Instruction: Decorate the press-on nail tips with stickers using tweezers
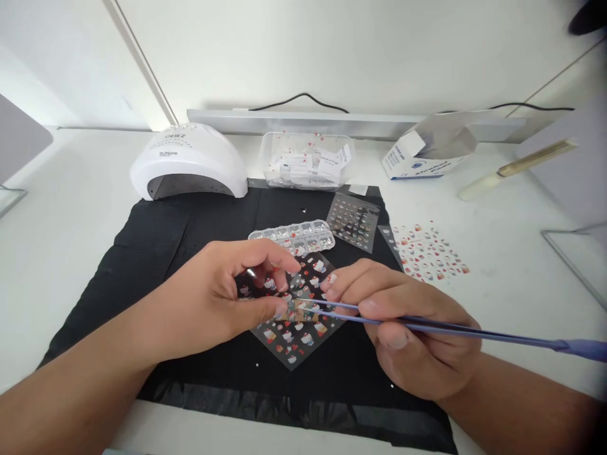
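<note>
I see a white table [57, 208] against a white wall [332, 50]; black mat [190, 227] on top; bright, even light.

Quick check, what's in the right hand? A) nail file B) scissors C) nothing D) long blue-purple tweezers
D: the right hand pinches long blue-purple tweezers, tips aimed at the sticker sheet on the black mat, near the left hand.

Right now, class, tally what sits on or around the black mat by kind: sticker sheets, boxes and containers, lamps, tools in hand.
Sticker sheets: 3 (under the hands, on the mat, on the table)
Boxes and containers: 3 (bead case, clear tub, cardboard box)
Nail lamp: 1
Tweezers: 1
Total: 8
</note>
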### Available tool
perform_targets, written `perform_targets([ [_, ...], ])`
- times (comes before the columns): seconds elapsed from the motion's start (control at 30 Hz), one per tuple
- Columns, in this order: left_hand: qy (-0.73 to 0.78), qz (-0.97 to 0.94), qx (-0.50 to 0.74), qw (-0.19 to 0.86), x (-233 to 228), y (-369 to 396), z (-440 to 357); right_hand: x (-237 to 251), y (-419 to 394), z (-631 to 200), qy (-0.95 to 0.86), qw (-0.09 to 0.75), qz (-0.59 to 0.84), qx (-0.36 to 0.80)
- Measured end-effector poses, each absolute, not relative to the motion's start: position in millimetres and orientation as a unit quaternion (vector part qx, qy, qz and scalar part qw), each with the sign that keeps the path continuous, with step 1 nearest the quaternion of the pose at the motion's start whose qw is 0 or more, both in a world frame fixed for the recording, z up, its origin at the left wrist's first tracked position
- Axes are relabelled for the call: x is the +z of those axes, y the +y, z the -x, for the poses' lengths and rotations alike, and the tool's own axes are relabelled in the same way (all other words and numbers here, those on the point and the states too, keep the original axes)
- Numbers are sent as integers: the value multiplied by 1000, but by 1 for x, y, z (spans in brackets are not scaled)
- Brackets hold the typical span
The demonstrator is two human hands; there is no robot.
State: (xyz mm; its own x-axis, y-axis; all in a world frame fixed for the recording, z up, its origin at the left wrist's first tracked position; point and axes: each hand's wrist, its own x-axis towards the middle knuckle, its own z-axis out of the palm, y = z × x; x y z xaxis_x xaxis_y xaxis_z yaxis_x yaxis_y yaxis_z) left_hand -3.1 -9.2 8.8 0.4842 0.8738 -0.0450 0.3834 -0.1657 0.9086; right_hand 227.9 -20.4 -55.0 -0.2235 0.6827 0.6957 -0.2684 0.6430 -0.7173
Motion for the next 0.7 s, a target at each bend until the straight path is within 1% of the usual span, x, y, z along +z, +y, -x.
perform_targets([
  [0.1,430,-708,272,489,8,-10,2,-55,-22,-227,-672,606,157,395],
  [0.33,428,-708,291,480,4,-10,1,-54,-23,-228,-671,600,164,403],
  [0.53,436,-659,277,547,5,-10,0,-54,-25,-228,-681,597,162,392],
  [0.7,435,-655,288,547,4,-10,0,-54,-25,-226,-676,606,193,372],
])
